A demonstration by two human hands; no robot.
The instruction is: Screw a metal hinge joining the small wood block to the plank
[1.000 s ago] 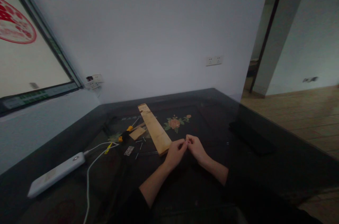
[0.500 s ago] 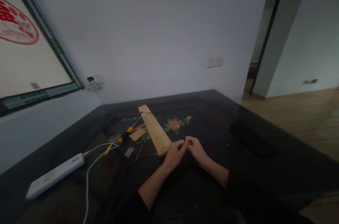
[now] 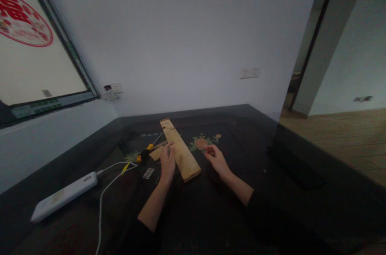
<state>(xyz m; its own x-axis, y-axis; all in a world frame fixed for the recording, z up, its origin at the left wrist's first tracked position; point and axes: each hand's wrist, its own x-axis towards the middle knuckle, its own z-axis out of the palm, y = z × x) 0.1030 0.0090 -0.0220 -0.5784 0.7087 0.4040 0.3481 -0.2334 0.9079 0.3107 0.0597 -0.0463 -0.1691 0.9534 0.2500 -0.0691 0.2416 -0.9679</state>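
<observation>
A long, pale wooden board (image 3: pixel 181 150) lies slanted on the dark table. My left hand (image 3: pixel 168 163) is at its left edge, fingers stretched forward and slightly apart, fingertips at or just over the wood; nothing shows in its grasp. To the right of the board, my right hand (image 3: pixel 218 161) is raised with thumb and fingers pinched together; whatever is between them is too small to make out. Left of my left hand lie a metal hinge (image 3: pixel 148 173) and a screw (image 3: pixel 157 180). Behind them are a yellow-and-black screwdriver (image 3: pixel 145 153) and a small flat wooden piece (image 3: pixel 155 153), partly covered by my hand.
A white power strip (image 3: pixel 64 196) with a white cable (image 3: pixel 101 202) lies on the left of the dark table (image 3: pixel 241 134). On the right is a flat black object (image 3: pixel 297 166). The wall with sockets (image 3: pixel 249 72) stands behind the table.
My hands, which met fingertip to fingertip, have parted. The left moved left to the board's edge, hiding some screws; the right moved slightly forward, still pinched. The view shifted a little.
</observation>
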